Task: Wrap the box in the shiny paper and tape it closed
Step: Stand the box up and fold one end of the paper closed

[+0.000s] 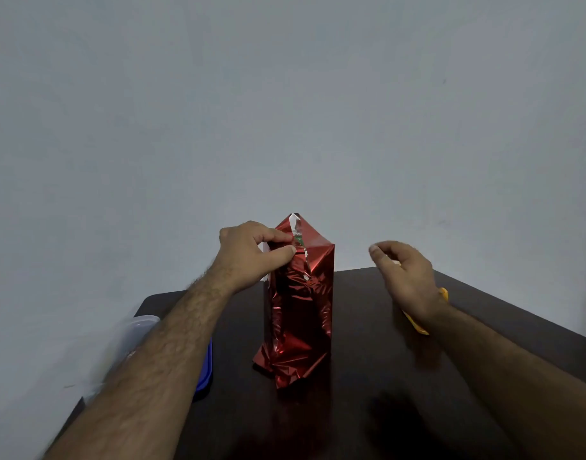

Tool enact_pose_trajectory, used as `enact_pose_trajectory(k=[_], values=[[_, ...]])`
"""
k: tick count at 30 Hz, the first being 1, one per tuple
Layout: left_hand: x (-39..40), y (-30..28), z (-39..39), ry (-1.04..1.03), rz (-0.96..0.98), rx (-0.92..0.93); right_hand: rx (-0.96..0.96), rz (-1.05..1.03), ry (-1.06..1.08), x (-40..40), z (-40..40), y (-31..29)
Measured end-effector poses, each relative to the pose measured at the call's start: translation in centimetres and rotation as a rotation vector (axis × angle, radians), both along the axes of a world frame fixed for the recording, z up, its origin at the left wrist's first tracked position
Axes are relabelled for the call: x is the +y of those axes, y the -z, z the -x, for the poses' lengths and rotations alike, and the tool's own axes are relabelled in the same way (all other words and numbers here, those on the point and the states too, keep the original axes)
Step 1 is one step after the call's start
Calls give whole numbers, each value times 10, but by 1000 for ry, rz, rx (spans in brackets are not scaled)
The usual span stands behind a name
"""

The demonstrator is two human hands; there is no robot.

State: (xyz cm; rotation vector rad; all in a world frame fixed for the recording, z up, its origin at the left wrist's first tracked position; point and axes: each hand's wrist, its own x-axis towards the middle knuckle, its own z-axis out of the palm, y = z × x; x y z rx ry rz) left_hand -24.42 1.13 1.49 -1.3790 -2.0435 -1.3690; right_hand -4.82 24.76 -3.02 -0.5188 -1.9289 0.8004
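Seen from the head camera, the box (298,307) stands upright near the middle of the dark table (368,376), wrapped in shiny red paper (313,260) that peaks above its top and crumples loosely at its foot. A seam runs down the near face, showing silvery edges and a sliver of green underneath. The left hand (251,252) pinches the paper at the upper left of that seam, thumb and fingers curled onto it. The right hand (406,272) hovers apart from the box on its right, fingers loosely curled, with something small and pale at the fingertips (too blurred to name). Under the right wrist lies a yellow object (417,325), mostly hidden. Behind the left forearm, at the table's left edge, sit a blue lid (206,370) and a clear plastic container (135,333).
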Motion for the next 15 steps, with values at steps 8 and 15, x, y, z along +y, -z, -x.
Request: enact_pose_trajectory(k=[8, 15], values=[[-1, 4, 9, 34, -63, 36, -559, 69, 395, 55, -25, 10], [3, 6, 6, 74, -93, 15, -707, 182, 542, 72, -28, -6]])
